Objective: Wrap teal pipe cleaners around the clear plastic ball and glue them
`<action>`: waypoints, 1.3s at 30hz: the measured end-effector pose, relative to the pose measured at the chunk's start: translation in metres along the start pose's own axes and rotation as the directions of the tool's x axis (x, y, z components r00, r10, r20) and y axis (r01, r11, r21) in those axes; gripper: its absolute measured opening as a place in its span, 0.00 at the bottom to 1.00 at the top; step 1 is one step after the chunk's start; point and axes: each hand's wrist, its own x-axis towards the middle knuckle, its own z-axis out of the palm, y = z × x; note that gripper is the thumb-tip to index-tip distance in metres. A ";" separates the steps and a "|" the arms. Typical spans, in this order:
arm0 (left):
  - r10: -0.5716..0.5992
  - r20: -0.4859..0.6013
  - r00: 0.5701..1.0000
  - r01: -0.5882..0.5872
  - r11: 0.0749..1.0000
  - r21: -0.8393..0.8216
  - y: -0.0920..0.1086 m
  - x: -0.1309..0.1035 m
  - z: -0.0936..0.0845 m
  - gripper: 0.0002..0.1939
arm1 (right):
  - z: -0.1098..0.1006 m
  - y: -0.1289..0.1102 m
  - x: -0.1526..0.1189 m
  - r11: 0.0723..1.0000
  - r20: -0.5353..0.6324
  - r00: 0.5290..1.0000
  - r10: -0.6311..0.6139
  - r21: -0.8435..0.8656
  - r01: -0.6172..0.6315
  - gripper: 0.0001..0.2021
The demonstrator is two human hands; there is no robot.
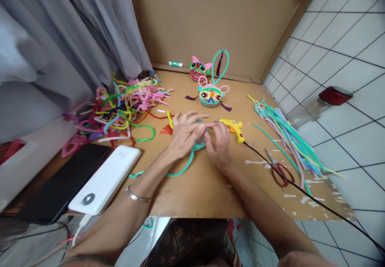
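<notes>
Between my hands sits a rounded turquoise piece (199, 144) wound from fuzzy pipe cleaner, with a clear or greyish part showing in its middle. My left hand (186, 133) lies over its far left side, fingers stretched forward and thumb against the piece. Curled fingers of my right hand (219, 141) grip it from the right, close to the left thumb. A loose turquoise tail (183, 171) runs from it across the table under my left forearm. My palms hide much of the piece. Just right of my right hand lies a yellow hot glue gun (236, 129).
Two animal-face pipe-cleaner ornaments (210, 96) stand behind my hands, near a glue stick (176, 64). A tangled pipe-cleaner pile (129, 106), a white power bank (105, 178) and a black phone (63, 180) are left. Straight pipe cleaners (285, 134), red-handled scissors (281, 174) and a black cord (300, 188) lie right.
</notes>
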 end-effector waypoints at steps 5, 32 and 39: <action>-0.048 -0.023 0.999 0.048 0.999 -0.024 -0.004 -0.001 0.003 0.29 | -0.009 -0.008 0.000 0.991 -0.018 0.992 -0.126 0.041 0.126 0.12; -0.018 -0.128 0.992 -0.006 0.983 -0.183 -0.002 -0.002 0.003 0.22 | 0.000 -0.035 -0.001 0.736 0.097 0.937 0.335 0.594 -0.324 0.09; -0.107 -0.205 0.973 0.081 0.988 -0.134 -0.023 0.005 -0.001 0.22 | 0.002 -0.020 0.008 0.446 0.145 0.833 0.535 0.788 -0.424 0.13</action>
